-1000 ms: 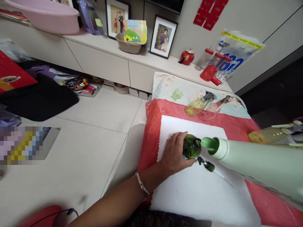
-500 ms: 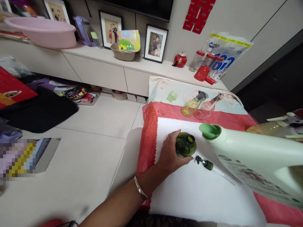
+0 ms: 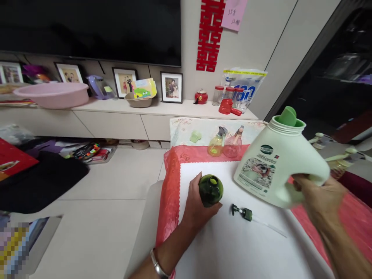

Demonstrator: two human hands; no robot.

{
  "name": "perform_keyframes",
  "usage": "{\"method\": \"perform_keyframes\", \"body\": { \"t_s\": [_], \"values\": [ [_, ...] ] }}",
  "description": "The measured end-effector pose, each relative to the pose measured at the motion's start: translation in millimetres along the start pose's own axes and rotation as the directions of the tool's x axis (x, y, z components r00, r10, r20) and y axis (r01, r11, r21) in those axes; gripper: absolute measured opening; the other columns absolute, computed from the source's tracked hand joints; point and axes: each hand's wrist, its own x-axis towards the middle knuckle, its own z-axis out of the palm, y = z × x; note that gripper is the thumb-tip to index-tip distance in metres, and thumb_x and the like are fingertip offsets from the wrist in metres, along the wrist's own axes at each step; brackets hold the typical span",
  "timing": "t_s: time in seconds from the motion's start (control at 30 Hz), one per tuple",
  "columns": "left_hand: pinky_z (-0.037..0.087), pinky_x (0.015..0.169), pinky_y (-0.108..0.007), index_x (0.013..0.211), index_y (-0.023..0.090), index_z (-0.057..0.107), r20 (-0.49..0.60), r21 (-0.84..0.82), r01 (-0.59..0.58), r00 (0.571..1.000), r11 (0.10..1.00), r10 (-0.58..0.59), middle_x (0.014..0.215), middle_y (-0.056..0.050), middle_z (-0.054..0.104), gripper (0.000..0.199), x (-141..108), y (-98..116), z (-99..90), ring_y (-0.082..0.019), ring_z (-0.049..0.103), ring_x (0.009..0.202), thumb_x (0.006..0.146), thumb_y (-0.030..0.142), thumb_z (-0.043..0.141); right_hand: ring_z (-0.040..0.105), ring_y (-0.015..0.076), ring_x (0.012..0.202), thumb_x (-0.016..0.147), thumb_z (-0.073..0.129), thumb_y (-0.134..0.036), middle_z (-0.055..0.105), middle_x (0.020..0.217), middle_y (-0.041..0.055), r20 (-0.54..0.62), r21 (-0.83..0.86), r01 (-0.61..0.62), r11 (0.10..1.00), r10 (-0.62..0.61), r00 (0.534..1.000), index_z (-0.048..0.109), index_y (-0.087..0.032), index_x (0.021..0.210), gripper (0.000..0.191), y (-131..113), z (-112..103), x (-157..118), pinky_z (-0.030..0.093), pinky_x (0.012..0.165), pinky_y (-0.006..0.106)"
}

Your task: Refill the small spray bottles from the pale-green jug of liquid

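My left hand is wrapped round the side of a dark green bottle, whose open neck faces up. At the right, my right hand grips the handle of a large pale green detergent jug. The jug is nearly upright, slightly tilted, its green pouring spout uncapped at the top. A dark green pump head with a long clear tube lies on the white cloth between the two hands. Whether the jug's base touches the cloth I cannot tell.
Behind the cloth stand a yellow spray bottle and a pink spray bottle, beside a pale green cap. More bottles stand at the right edge. A long cabinet runs along the wall, bearing a pink basin.
The jug has swung from lying sideways, spout toward the bottle, to nearly upright and farther back. My right hand has come into view. The camera has tilted up; my left hand still holds the bottle.
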Motion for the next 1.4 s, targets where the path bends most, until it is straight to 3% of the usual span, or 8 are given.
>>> {"method": "perform_keyframes", "body": {
  "t_s": [0.2, 0.33, 0.6, 0.77, 0.9, 1.07, 1.23, 1.4],
  "values": [
    [0.039, 0.114, -0.055, 0.148, 0.022, 0.024, 0.034, 0.015, 0.076, 0.997, 0.997, -0.076, 0.146, -0.016, 0.047, 0.110, -1, 3, -1.3, -0.035, 0.049, 0.136, 0.055, 0.020, 0.084, 0.045, 0.0033, 0.056, 0.093, 0.071, -0.036, 0.049, 0.067, -0.0028, 0.095, 0.106, -0.076, 0.991, 0.066, 0.993, 0.054, -0.008, 0.082, 0.035, 28, 34, -12, 0.038, 0.052, 0.011],
    [0.045, 0.110, -0.050, 0.141, 0.024, 0.034, -0.023, 0.007, 0.110, 0.994, 0.994, -0.110, 0.142, -0.012, 0.053, 0.101, -1, 8, -0.5, -0.031, 0.054, 0.131, 0.054, 0.022, 0.085, 0.045, 0.0035, 0.057, 0.095, 0.070, -0.036, 0.050, 0.070, -0.0022, 0.130, 0.116, -0.100, 0.988, 0.085, 0.988, 0.055, -0.007, 0.085, 0.034, 38, 36, -16, 0.038, 0.053, 0.012],
    [0.048, 0.106, -0.046, 0.140, 0.026, 0.036, -0.011, -0.043, 0.088, 0.996, 0.995, -0.088, 0.135, -0.010, 0.059, 0.092, -2, 7, -2.3, -0.027, 0.061, 0.122, 0.061, 0.029, 0.083, 0.062, 0.0185, 0.084, 0.066, 0.072, -0.062, 0.065, 0.104, 0.0044, 0.258, 0.098, -0.021, 0.995, -0.005, 0.966, 0.068, -0.017, 0.115, 0.066, 42, 1, -32, 0.048, 0.068, 0.025],
    [0.045, 0.109, -0.047, 0.141, 0.025, 0.036, 0.013, -0.006, 0.030, 0.999, 1.000, -0.030, 0.139, -0.010, 0.057, 0.094, -3, 2, -1.1, -0.028, 0.058, 0.127, 0.060, 0.028, 0.084, 0.062, 0.0229, 0.092, 0.085, 0.062, -0.065, 0.060, 0.118, 0.0077, 0.064, -0.005, 0.107, 0.994, -0.106, 0.992, 0.057, -0.017, 0.138, 0.072, 49, -25, -82, 0.050, 0.082, 0.038],
    [0.042, 0.111, -0.050, 0.143, 0.024, 0.034, 0.056, 0.074, 0.025, 0.998, 0.997, -0.029, 0.144, -0.013, 0.053, 0.096, -4, 5, -0.8, -0.030, 0.055, 0.130, 0.060, 0.028, 0.083, 0.060, 0.0184, 0.093, 0.096, 0.053, -0.053, 0.063, 0.107, 0.0019, 0.320, 0.013, 0.379, 0.925, -0.363, 0.875, 0.067, -0.020, 0.114, 0.040, 37, -23, -124, 0.049, 0.081, 0.033],
    [0.041, 0.112, -0.051, 0.146, 0.020, 0.029, 0.074, 0.100, 0.058, 0.995, 0.993, -0.066, 0.144, -0.016, 0.051, 0.100, -7, 7, -1.3, -0.032, 0.053, 0.132, 0.060, 0.029, 0.081, 0.056, 0.0243, 0.100, 0.095, 0.047, -0.029, 0.061, 0.113, 0.0034, 0.534, 0.014, 0.570, 0.822, -0.488, 0.690, 0.064, -0.023, 0.124, 0.035, 32, 4, -149, 0.046, 0.076, 0.038],
    [0.042, 0.112, -0.049, 0.146, 0.021, 0.029, 0.077, 0.054, 0.041, 0.996, 0.998, -0.045, 0.144, -0.015, 0.052, 0.100, -7, 2, -1.6, -0.033, 0.054, 0.132, 0.061, 0.029, 0.081, 0.056, 0.0228, 0.089, 0.098, 0.042, -0.024, 0.060, 0.100, 0.0064, 0.519, 0.051, 0.601, 0.798, -0.535, 0.667, 0.066, -0.018, 0.116, 0.031, 32, 16, -149, 0.048, 0.069, 0.036],
    [0.040, 0.114, -0.050, 0.145, 0.019, 0.030, 0.106, -0.022, 0.029, 0.994, 0.999, -0.026, 0.144, -0.016, 0.051, 0.098, -7, 4, -2.7, -0.033, 0.052, 0.132, 0.062, 0.031, 0.081, 0.058, 0.0130, 0.111, 0.108, 0.046, -0.033, 0.057, 0.123, 0.0018, 0.446, 0.231, 0.526, 0.819, -0.569, 0.691, 0.053, -0.027, 0.134, 0.028, -6, -2, -135, 0.054, 0.089, 0.024]
  ]
}}
